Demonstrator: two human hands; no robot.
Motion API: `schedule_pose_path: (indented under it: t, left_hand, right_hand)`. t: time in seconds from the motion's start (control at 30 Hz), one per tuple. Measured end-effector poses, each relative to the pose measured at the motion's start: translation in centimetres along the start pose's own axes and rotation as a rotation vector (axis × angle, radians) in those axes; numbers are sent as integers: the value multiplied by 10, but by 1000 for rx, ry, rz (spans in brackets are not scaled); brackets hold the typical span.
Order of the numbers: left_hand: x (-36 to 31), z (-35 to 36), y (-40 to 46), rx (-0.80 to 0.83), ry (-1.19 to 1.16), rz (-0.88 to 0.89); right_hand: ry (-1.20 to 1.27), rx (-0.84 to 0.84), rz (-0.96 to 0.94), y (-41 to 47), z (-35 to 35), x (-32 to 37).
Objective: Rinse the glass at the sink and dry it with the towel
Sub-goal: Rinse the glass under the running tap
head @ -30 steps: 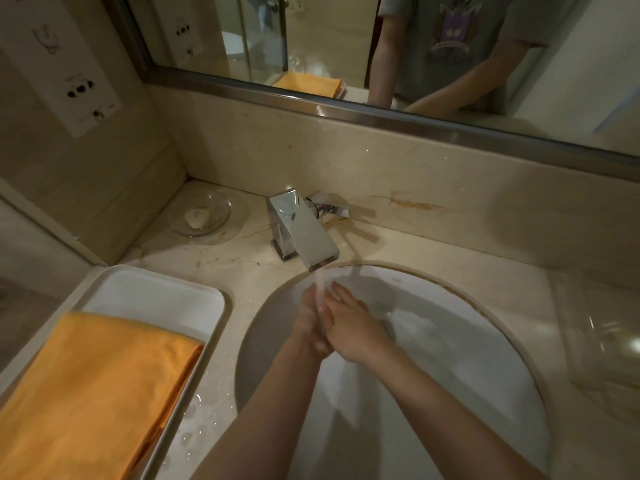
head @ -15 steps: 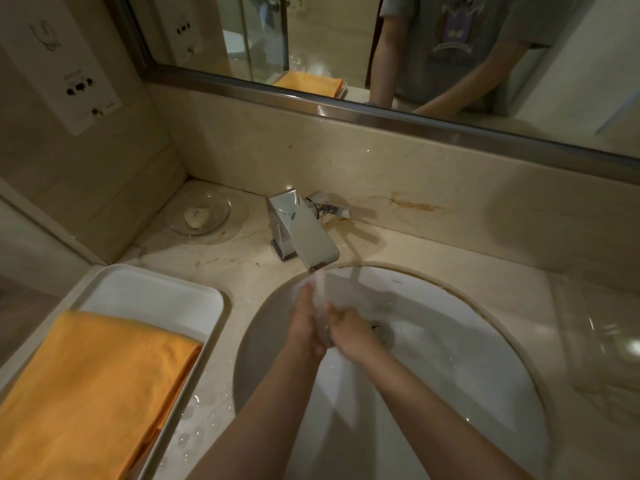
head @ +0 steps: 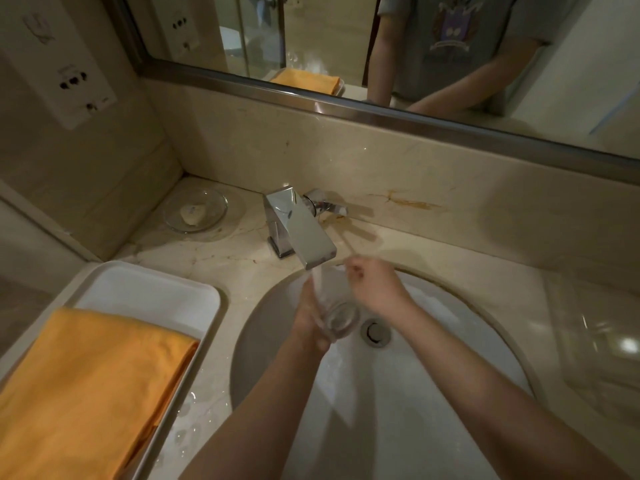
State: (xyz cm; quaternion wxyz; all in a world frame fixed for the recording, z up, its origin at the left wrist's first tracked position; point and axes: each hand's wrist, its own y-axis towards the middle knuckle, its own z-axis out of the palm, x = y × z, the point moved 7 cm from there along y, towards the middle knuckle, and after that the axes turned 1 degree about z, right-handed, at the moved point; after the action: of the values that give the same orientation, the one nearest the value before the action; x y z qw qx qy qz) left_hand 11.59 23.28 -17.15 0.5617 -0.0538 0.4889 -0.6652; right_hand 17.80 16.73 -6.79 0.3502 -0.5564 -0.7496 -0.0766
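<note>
A clear drinking glass (head: 337,315) lies tilted in the white sink (head: 460,344), its base turned toward me. My left hand (head: 306,322) grips it from the left, under the running stream from the chrome faucet (head: 299,230). My right hand (head: 375,285) is raised just right of the spout, off the glass, its fingers loosely curled and holding nothing. The folded orange towel (head: 90,382) lies in a white tray (head: 152,289) on the counter at the left.
A glass soap dish (head: 195,211) with a small soap sits in the back left corner. The faucet handle (head: 325,204) points right behind the spout. A clear glass tray (head: 602,344) rests on the counter at the right. A mirror (head: 346,39) spans the wall.
Both hands were together on the glass under the stream. My right hand has since let go and risen toward the spout's right side; my left hand still holds the glass.
</note>
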Motion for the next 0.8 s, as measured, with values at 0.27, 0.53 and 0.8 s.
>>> schedule_pose_path:
  t: [0.27, 0.53, 0.8]
  left_hand:
    - [2, 16, -12, 65, -266, 27]
    - [5, 13, -18, 60, -368, 22]
    - [9, 1, -21, -35, -458, 10]
  right_hand:
    - [318, 0, 16, 48, -29, 23]
    - [408, -45, 37, 53, -25, 28]
    - [400, 29, -10, 37, -11, 30]
